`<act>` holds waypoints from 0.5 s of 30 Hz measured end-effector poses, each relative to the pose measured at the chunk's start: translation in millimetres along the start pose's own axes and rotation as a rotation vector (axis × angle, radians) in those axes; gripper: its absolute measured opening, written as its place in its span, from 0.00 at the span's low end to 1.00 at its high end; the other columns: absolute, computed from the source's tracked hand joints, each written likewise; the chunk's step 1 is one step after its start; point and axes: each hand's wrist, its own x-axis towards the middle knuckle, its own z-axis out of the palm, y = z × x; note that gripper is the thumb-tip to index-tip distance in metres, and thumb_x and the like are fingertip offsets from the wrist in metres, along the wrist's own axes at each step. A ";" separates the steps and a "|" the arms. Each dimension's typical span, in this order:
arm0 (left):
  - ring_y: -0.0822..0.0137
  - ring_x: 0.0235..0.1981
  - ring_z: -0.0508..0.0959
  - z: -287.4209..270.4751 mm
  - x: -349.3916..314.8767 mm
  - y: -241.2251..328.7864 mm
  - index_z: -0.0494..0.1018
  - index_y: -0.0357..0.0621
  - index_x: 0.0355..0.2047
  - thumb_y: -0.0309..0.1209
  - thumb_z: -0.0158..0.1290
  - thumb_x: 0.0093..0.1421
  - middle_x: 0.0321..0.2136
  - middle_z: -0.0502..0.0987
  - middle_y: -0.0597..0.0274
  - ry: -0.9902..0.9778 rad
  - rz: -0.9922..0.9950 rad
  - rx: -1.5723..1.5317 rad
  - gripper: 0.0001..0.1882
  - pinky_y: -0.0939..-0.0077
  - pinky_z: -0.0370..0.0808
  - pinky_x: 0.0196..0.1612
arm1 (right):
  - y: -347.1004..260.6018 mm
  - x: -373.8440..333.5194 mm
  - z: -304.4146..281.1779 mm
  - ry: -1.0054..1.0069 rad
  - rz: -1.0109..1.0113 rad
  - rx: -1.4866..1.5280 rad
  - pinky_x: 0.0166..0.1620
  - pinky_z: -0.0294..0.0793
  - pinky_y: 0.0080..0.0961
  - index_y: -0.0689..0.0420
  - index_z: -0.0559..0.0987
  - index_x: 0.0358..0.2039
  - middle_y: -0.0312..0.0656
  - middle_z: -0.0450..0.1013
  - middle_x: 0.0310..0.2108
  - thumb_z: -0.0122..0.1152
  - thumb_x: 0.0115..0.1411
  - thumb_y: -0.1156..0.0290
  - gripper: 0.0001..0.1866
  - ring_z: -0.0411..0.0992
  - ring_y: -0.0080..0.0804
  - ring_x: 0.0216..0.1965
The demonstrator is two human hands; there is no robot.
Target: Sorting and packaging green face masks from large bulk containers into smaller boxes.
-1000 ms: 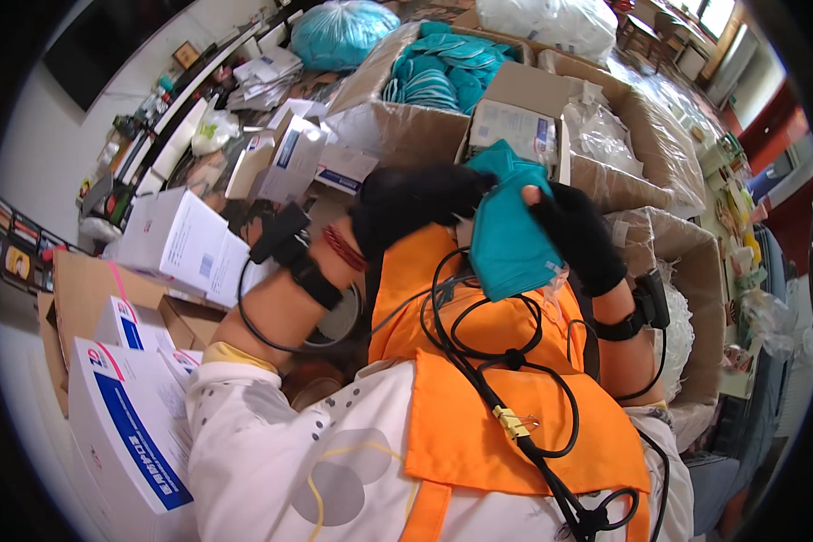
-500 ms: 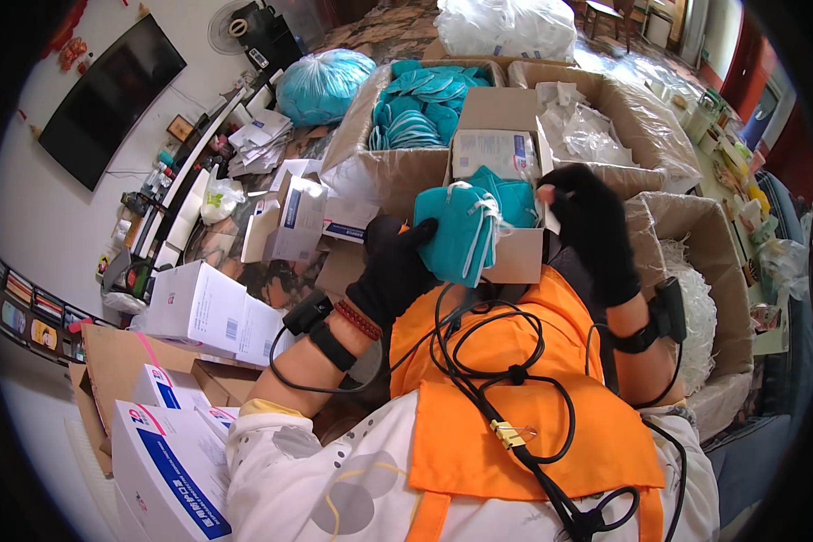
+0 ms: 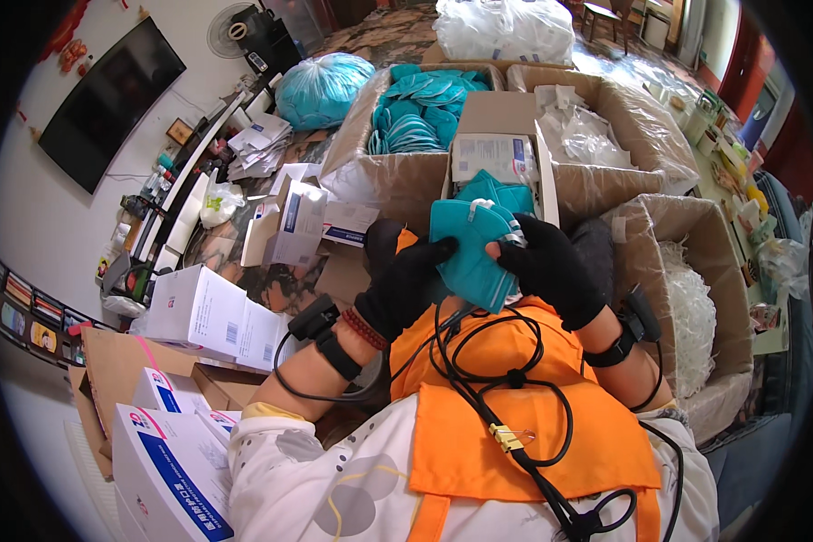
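My left hand (image 3: 405,285) and my right hand (image 3: 546,268), both in black gloves, hold a stack of teal face masks (image 3: 471,249) between them above my lap. The left hand grips the stack's lower left edge, the right hand its right side by the white ear loops. Just beyond the stack lies a small open white box (image 3: 499,163) with more teal masks inside. I wear an orange vest (image 3: 524,406) with black cables looped across it.
A large cardboard box of teal masks (image 3: 420,117) stands ahead, with a box of clear packets (image 3: 587,131) and a box of white loops (image 3: 691,316) to the right. White and blue cartons (image 3: 212,321) lie at left. A blue bag (image 3: 321,86) sits far back.
Both hands with the mask stack have dropped lower and nearer to my chest. The view has tilted up, showing more of the boxes ahead.
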 end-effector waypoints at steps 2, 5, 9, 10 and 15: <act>0.59 0.50 0.74 -14.2 2.9 1.4 0.62 0.38 0.54 0.31 0.52 0.61 0.49 0.71 0.53 0.044 -0.005 0.085 0.23 0.65 0.72 0.53 | 11.1 4.1 -2.6 0.063 -0.251 -0.127 0.35 0.73 0.26 0.60 0.77 0.41 0.44 0.75 0.27 0.66 0.53 0.63 0.18 0.74 0.30 0.28; 0.57 0.43 0.76 -25.2 16.7 18.3 0.71 0.40 0.44 0.35 0.56 0.57 0.40 0.76 0.52 0.627 0.382 1.531 0.18 0.68 0.72 0.46 | -2.3 -0.6 -10.7 -0.024 -0.263 -0.348 0.35 0.72 0.27 0.60 0.77 0.41 0.47 0.75 0.28 0.64 0.54 0.65 0.17 0.75 0.33 0.29; 0.56 0.39 0.77 56.2 4.0 37.1 0.72 0.44 0.38 0.32 0.56 0.56 0.34 0.77 0.56 0.414 0.939 1.496 0.11 0.67 0.73 0.41 | 5.3 -1.4 2.5 -0.094 -0.299 -0.352 0.35 0.72 0.27 0.60 0.77 0.40 0.47 0.75 0.28 0.64 0.54 0.65 0.16 0.75 0.34 0.30; 0.55 0.37 0.77 59.4 3.9 33.4 0.73 0.43 0.37 0.31 0.55 0.57 0.33 0.77 0.55 0.290 0.943 1.595 0.09 0.67 0.73 0.40 | 3.4 -1.6 6.4 -0.102 -0.341 -0.306 0.35 0.72 0.27 0.60 0.77 0.40 0.46 0.75 0.28 0.64 0.54 0.65 0.16 0.75 0.34 0.30; 0.55 0.28 0.78 46.7 -4.8 9.6 0.73 0.43 0.34 0.30 0.51 0.58 0.29 0.76 0.54 0.228 0.884 1.794 0.06 0.67 0.74 0.30 | 7.4 -0.5 0.9 -0.078 -0.328 -0.352 0.35 0.72 0.26 0.60 0.76 0.41 0.45 0.76 0.29 0.66 0.54 0.64 0.17 0.75 0.32 0.29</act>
